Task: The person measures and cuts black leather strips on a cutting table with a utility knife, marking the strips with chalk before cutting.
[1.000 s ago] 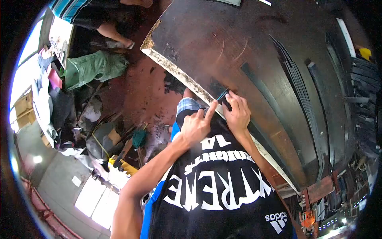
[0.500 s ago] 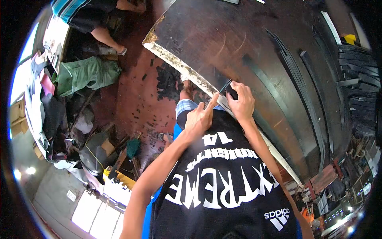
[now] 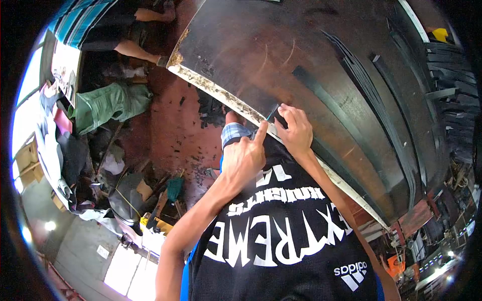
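Observation:
At the light edge of the dark table (image 3: 251,45), my left hand (image 3: 243,158) has its index finger stretched out, its tip beside a small thin dark piece (image 3: 272,111). The other fingers of that hand are curled, and whether they hold anything is hidden. My right hand (image 3: 295,131) pinches the thin dark piece between thumb and fingers, just over the table's edge. Long dark strips (image 3: 371,100) lie on the table to the right of my hands.
A person's legs (image 3: 133,50) are at the upper left. Green cloth (image 3: 110,103) lies below them. Dark scraps (image 3: 211,108) litter the red floor. Stacked dark strips (image 3: 454,105) stand at the far right, near a yellow object (image 3: 440,34).
The view has shifted slightly. My left hand has turned, its index finger now pointing up at the edge. The other person's leg has moved a little to the left.

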### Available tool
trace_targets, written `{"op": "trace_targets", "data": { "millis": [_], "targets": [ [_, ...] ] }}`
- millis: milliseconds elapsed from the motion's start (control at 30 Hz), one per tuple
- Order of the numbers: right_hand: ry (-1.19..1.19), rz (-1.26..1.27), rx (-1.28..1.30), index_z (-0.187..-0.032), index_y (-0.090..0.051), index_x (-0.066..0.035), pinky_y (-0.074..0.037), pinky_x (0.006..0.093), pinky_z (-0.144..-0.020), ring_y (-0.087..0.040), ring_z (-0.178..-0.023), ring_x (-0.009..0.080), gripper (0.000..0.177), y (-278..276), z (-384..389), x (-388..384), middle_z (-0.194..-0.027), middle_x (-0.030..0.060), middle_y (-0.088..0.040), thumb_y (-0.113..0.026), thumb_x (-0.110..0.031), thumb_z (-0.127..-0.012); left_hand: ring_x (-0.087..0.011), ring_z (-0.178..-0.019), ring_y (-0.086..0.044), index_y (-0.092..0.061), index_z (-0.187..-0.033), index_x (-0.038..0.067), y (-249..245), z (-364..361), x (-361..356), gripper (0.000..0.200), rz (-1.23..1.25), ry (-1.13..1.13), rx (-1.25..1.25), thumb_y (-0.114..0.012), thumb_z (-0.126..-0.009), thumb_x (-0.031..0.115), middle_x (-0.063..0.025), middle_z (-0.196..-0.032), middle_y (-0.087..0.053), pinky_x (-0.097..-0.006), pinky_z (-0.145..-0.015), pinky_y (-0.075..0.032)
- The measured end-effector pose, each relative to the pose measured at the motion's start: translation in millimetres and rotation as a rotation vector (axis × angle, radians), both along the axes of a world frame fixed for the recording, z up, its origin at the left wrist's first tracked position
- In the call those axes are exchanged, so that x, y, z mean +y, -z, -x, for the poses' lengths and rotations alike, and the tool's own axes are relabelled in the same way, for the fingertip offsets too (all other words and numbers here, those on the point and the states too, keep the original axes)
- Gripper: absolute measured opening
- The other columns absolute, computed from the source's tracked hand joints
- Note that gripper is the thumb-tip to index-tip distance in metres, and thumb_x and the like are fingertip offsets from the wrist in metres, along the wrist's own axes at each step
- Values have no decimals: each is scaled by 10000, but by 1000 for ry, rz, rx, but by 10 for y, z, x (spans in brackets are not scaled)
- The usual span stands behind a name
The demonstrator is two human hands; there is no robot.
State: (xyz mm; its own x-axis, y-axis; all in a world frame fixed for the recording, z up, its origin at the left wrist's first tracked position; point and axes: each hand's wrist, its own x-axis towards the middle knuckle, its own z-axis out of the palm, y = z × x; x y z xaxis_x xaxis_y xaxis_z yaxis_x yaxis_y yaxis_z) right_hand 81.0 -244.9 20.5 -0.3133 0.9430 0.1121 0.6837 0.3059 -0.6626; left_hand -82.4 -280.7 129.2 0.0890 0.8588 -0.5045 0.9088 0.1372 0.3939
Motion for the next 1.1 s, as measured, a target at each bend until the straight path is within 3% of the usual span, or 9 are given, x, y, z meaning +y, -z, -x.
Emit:
{"op": "trace_targets", "data": {
  "millis": [267,367,500,600,667,700,800,900,1100],
  "targets": [
    [-17,61,2,-1093,-661,-102,-555,354,-846,-643,-1007,247,374,-37,-25,15,-1162,55,-675,-776,-109,-737,-391,-520,-646,-419,-1480,159,-118,-119,200,626,147,50,87,-590,-880,109,-208,-622,-636,-504,-467,-506],
    [-31,77,6,-1050,-677,-63,-558,354,-837,-658,-984,274,388,-49,-32,39,-1155,78,-697,-810,-62,-686,-398,-546,-655,-376,-1510,169,-128,-159,248,683,223,60,116,-606,-869,124,-216,-665,-650,-505,-490,-519],
    [-35,82,-10,-1067,-690,-104,-552,331,-850,-642,-994,236,314,-6,-25,-13,-1169,65,-674,-758,-96,-760,-402,-590,-670,-308,-1546,173,-153,-191,302,786,339,51,141,-635,-832,146,-235,-747,-660,-506,-515,-533],
    [-56,74,-28,-1067,-689,-102,-553,333,-846,-643,-987,241,315,10,-15,18,-1172,69,-677,-757,-98,-760,-402,-576,-661,-310,-1546,190,-79,-189,299,788,315,15,115,-636,-829,147,-232,-738,-656,-512,-514,-530],
    [-27,30,-58,-1072,-682,-97,-554,342,-840,-643,-985,253,331,31,-11,-21,-1175,74,-678,-762,-102,-751,-366,-577,-665,-358,-1526,89,-44,-147,217,745,253,47,62,-588,-818,105,-233,-764,-653,-458,-498,-539],
    [-35,2,-57,-1072,-682,-97,-554,342,-840,-643,-985,253,331,25,-25,9,-1175,74,-678,-762,-102,-751,-366,-577,-665,-358,-1526,89,10,-109,128,745,226,38,62,-588,-818,105,-233,-764,-653,-458,-498,-539],
    [-27,47,-22,-1087,-663,-88,-551,365,-839,-643,-993,277,400,16,-22,-11,-1173,77,-674,-792,-106,-709,-324,-484,-592,-367,-1538,172,383,34,-309,767,-33,22,-23,-606,-816,80,-149,-706,-577,-446,-426,-499],
    [-22,35,-20,-1075,-660,-84,-549,368,-839,-643,-999,278,389,4,-20,-4,-1153,70,-677,-791,-99,-709,-325,-484,-593,-371,-1537,180,651,142,-501,764,-130,12,-91,-607,-818,71,-142,-710,-570,-441,-417,-494],
    [-24,8,-5,-1023,-643,-68,-545,390,-845,-648,-1000,308,318,-8,17,19,-1118,84,-689,-770,-88,-732,-369,-590,-662,-398,-1487,30,9,8,-67,718,39,-25,-55,-589,-796,73,-252,-754,-656,-473,-534,-543]
  ]
}}
